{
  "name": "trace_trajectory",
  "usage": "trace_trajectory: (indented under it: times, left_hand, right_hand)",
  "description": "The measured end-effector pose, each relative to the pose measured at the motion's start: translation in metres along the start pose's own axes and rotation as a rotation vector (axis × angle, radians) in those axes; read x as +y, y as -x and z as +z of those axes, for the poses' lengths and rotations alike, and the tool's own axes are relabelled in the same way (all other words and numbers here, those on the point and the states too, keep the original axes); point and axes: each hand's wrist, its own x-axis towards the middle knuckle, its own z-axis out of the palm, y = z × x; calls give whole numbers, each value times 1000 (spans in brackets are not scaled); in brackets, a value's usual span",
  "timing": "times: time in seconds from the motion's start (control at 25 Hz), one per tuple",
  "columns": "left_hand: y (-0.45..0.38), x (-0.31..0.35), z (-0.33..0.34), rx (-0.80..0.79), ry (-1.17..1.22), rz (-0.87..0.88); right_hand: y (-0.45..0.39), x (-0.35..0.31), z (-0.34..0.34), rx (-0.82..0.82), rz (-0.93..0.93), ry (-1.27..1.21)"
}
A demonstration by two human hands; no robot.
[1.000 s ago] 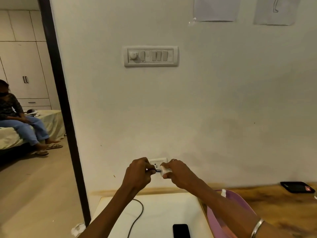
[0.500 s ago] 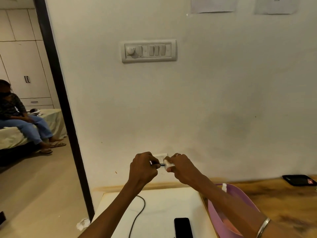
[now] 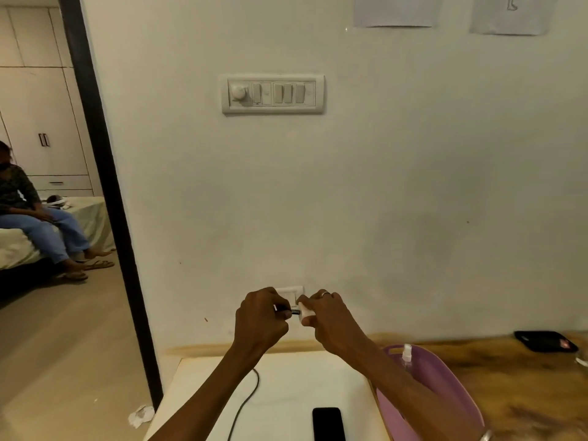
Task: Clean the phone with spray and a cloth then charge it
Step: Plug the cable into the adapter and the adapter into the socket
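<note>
In front of the low wall socket [image 3: 291,293], my left hand [image 3: 261,319] pinches the black cable plug [image 3: 292,312]. My right hand [image 3: 331,319] grips the white charger adapter [image 3: 306,311]. The plug's tip meets the adapter's side. The black cable [image 3: 245,405] trails down from my left hand across the white table [image 3: 286,383]. A black phone [image 3: 328,423] lies flat on that table, near its front edge. A spray bottle [image 3: 406,354] stands in the purple tub [image 3: 445,386] behind my right forearm.
A switch panel [image 3: 273,94] is mounted higher on the wall. A wooden desk [image 3: 509,377] to the right holds a dark case [image 3: 544,341]. Left of the black door frame [image 3: 105,173] a person sits on a bed [image 3: 19,243]. Crumpled paper [image 3: 140,416] lies on the floor.
Both hands stay together at the socket with plug and adapter. The view has tilted slightly, and the phone shows fuller at the bottom.
</note>
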Motion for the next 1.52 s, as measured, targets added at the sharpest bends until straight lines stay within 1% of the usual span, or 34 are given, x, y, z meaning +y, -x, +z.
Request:
trace_trajectory:
  times: [0.16, 0.24, 0.32, 0.44, 0.48, 0.6, 0.68, 0.76, 0.84, 0.92, 1.04, 1.12, 1.32, 1.52]
  left_hand:
    - [9, -8, 7, -94, 5, -21]
    - [11, -9, 12, -124, 74, -51]
    - [7, -9, 15, -177, 219, -111]
    - [-4, -8, 17, -419, 532, -268]
    - [-4, -9, 18, -473, 636, -318]
    - [-5, -12, 22, -520, 833, -435]
    - [-5, -19, 34, -497, 944, -522]
    - [-6, -27, 47, -411, 1057, -677]
    - [-11, -40, 56, -305, 1141, -841]
    - [-21, -60, 68, -243, 1221, -930]
    - [-31, -86, 86, -159, 1278, -1008]
    - [-45, -101, 103, -129, 1247, -1040]
    - [-77, -118, 150, -132, 1207, -1098]
    - [-103, -138, 198, -78, 1212, -1102]
  right_hand:
    - [6, 9, 3, 16, -36, 71]
    - [5, 14, 2, 30, -59, 61]
    - [5, 14, 1, 52, -101, 50]
    - [5, 20, 11, 99, -166, -2]
    - [4, 21, 12, 99, -173, -24]
    - [-2, 27, 16, 91, -172, -50]
    - [-5, 27, 20, 8, -168, -87]
    - [-6, 31, 24, 21, -118, -202]
    - [-8, 43, 28, 65, -16, -125]
    - [-8, 64, 37, 58, 26, -128]
    - [-5, 88, 58, -34, 39, -94]
    - [-5, 103, 78, -107, 40, -81]
    - [-25, 126, 112, -211, 108, -159]
    - [-42, 145, 146, -182, 108, -198]
